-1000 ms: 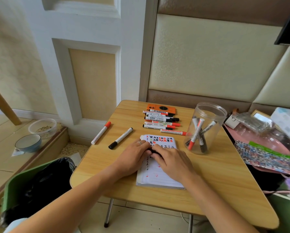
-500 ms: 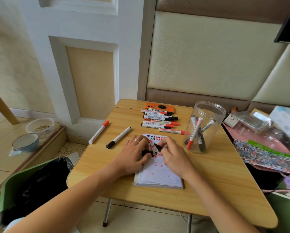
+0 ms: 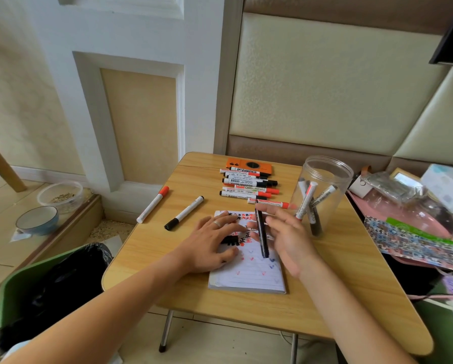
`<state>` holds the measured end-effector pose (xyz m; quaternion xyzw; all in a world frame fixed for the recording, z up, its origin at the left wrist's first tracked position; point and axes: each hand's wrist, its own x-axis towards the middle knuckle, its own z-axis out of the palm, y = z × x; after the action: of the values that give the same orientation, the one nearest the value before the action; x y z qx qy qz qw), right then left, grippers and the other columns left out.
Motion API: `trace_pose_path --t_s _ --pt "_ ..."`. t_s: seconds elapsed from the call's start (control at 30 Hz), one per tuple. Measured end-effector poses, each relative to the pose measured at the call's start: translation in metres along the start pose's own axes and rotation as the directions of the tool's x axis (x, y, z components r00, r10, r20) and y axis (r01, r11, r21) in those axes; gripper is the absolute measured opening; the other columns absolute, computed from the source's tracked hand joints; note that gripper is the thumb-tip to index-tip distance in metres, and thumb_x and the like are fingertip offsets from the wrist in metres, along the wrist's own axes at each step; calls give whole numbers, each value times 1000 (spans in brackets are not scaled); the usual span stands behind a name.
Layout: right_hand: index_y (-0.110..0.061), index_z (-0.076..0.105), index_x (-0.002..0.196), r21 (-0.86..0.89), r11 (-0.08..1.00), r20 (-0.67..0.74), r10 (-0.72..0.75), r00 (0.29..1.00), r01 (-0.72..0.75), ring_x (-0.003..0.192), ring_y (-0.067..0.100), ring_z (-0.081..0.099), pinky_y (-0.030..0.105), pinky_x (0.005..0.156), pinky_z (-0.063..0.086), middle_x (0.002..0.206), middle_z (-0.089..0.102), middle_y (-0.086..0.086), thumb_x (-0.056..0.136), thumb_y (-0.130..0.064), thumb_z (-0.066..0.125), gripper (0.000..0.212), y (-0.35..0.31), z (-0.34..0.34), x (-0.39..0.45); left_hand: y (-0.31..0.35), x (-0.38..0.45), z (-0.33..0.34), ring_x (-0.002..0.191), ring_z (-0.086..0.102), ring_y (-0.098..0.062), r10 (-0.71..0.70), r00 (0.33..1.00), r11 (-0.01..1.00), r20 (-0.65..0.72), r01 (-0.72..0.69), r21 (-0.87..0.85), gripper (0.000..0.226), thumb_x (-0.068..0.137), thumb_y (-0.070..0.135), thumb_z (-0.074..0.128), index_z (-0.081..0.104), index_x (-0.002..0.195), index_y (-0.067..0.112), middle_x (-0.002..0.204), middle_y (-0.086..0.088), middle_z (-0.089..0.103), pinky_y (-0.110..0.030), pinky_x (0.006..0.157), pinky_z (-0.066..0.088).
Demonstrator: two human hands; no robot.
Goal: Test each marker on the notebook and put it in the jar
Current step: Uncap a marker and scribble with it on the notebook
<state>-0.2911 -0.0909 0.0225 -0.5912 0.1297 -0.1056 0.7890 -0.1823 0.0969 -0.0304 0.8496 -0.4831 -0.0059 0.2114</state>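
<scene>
A small lined notebook with red and black test marks lies on the wooden table. My left hand rests on its upper part and pinches a black cap between thumb and forefinger. My right hand holds an uncapped black marker nearly upright, tip down just above the page. A clear plastic jar with several markers in it stands right of the notebook. A row of several capped markers lies behind the notebook.
A red-capped marker and a black-capped marker lie loose at the table's left. An orange phone sits at the back. Cluttered items crowd the right edge. A green bin stands lower left, and bowls sit on the floor.
The cap came off the black marker between my hands. My right hand has lifted the marker and turned it upright with its tip over the page, while my left hand kept the cap.
</scene>
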Motion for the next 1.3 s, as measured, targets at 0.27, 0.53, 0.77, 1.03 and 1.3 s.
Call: trace_pose_path --t_s 0.27,0.53,0.77,1.03,1.3 --pt "-7 64 108 -300 952 -4 -65 998 61 59 14 56 21 49 41 73 61 6 99 -14 65 12 5 -7 -3 2 1 0 154 6 -7 -43 999 999 5 43 19 61 90 78 38 39 143 49 162 12 28 -44 124 3" --pt "-9 60 89 -531 845 -29 -92 995 62 52 33 66 30 42 42 71 70 13 96 -14 62 9 15 3 -5 0 1 2 155 -2 -7 -13 1000 1000 7 13 25 68 85 83 40 34 145 53 167 12 17 -49 125 2" --pt "-5 61 85 -576 817 -54 -71 996 27 53 37 67 31 47 49 67 70 20 93 -10 65 10 20 5 -4 3 1 -1 155 2 -8 -23 999 999 45 21 37 67 87 80 42 36 147 50 166 11 22 -47 125 3" --pt "-9 62 82 -595 804 -44 -48 998 12 52 33 66 31 46 49 67 71 18 95 -12 66 14 20 5 -3 2 1 0 155 6 -10 -18 1000 999 16 17 35 67 87 79 45 40 146 48 164 9 26 -48 124 7" --pt "-5 63 78 -643 765 -87 -51 995 -17 48 32 65 30 46 48 62 70 20 92 -10 65 16 19 6 -3 3 1 0 155 6 -10 -20 1000 999 21 19 41 66 88 78 46 39 146 48 164 11 26 -45 124 5"
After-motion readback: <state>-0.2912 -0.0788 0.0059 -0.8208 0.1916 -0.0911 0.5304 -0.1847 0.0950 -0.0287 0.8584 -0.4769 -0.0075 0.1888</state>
